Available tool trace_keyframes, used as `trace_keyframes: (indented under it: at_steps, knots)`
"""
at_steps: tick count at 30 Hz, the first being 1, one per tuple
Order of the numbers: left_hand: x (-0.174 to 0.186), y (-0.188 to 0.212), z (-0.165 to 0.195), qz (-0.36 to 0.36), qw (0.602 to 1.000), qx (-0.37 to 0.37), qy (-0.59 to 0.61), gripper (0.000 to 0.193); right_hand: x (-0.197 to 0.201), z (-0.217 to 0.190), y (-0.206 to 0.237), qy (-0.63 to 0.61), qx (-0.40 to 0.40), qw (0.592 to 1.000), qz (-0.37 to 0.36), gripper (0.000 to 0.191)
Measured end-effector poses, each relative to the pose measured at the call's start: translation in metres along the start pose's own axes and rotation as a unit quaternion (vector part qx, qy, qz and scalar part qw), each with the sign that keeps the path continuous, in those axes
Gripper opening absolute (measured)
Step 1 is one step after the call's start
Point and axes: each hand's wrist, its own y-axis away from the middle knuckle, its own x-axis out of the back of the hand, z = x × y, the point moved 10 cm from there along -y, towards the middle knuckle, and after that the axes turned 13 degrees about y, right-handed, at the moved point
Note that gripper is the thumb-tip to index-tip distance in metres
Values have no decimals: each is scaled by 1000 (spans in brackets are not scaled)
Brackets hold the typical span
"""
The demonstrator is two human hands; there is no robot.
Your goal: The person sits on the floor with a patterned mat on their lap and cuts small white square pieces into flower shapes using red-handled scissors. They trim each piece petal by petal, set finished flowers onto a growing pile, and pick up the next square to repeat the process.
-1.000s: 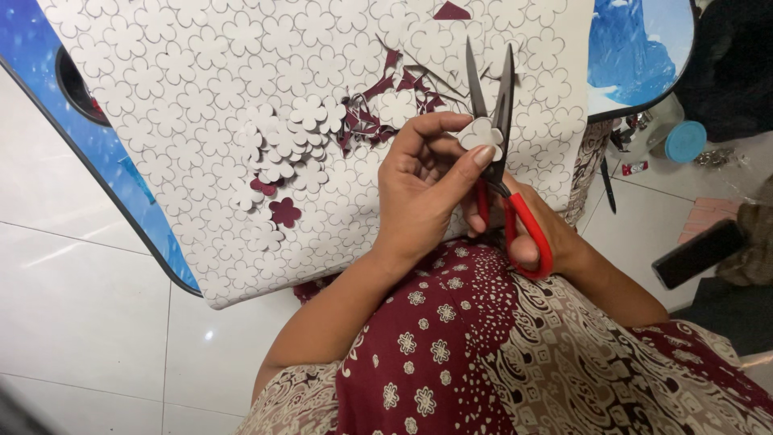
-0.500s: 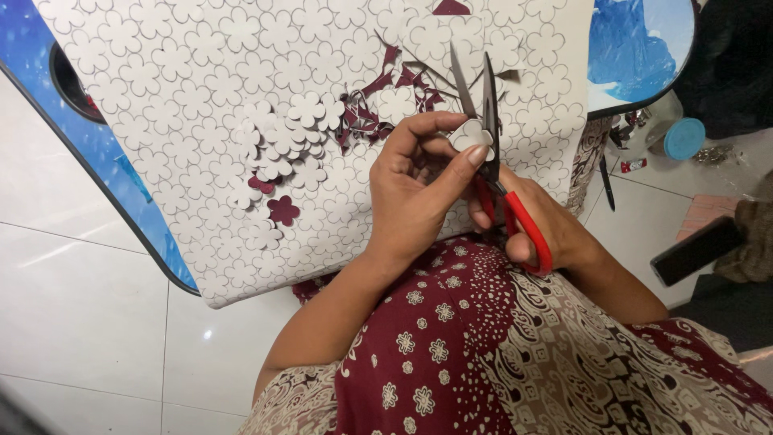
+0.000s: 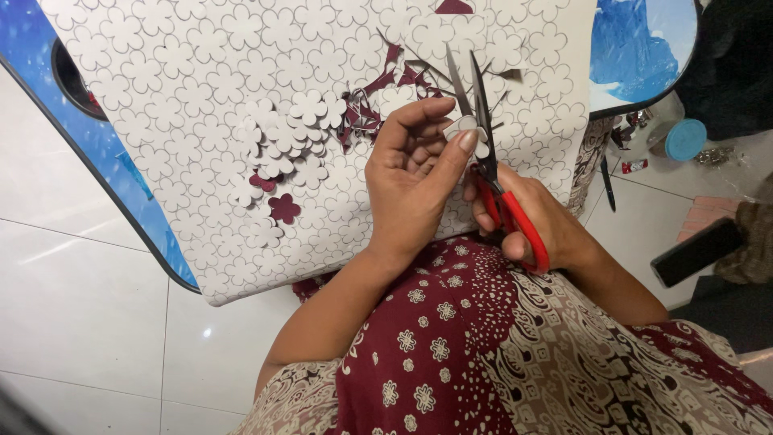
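Observation:
My left hand [image 3: 412, 181] pinches a small white flower-shaped paper piece [image 3: 465, 127] between thumb and fingers. My right hand [image 3: 538, 216] grips red-handled scissors [image 3: 493, 173], whose blades point up and are slightly apart around the piece. Both hands hover over a large white sheet printed with flower outlines [image 3: 193, 97]. A pile of cut white flowers [image 3: 282, 141] lies left of my hands, with one maroon flower [image 3: 283, 208] below it. Maroon paper scraps [image 3: 378, 89] lie above my left hand.
The sheet lies on a blue low table [image 3: 105, 153] with a dark rim. My lap in maroon and beige patterned cloth [image 3: 483, 346] fills the foreground. On the white tiled floor at right are a dark phone [image 3: 696, 251], a pen [image 3: 608, 184] and a teal lid [image 3: 686, 139].
The scissor blades closed from wide apart to nearly together around the paper piece. My left hand turned the piece slightly while holding it.

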Motion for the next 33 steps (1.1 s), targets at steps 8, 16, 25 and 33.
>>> trace_keyframes:
  at_steps: [8,16,25,33]
  knots:
    - [-9,5,6,-42,995,5,-87,41,3,1,6,13,34,999,-15,130]
    - [-6,3,10,-35,996,15,-79,43,2,1,6,-33,23,999,-22,127]
    - [0,-1,17,-37,996,30,-79,44,2,1,6,-40,22,998,-42,112]
    - [6,-8,26,-59,995,41,-68,26,0,5,9,-63,5,995,-77,104]
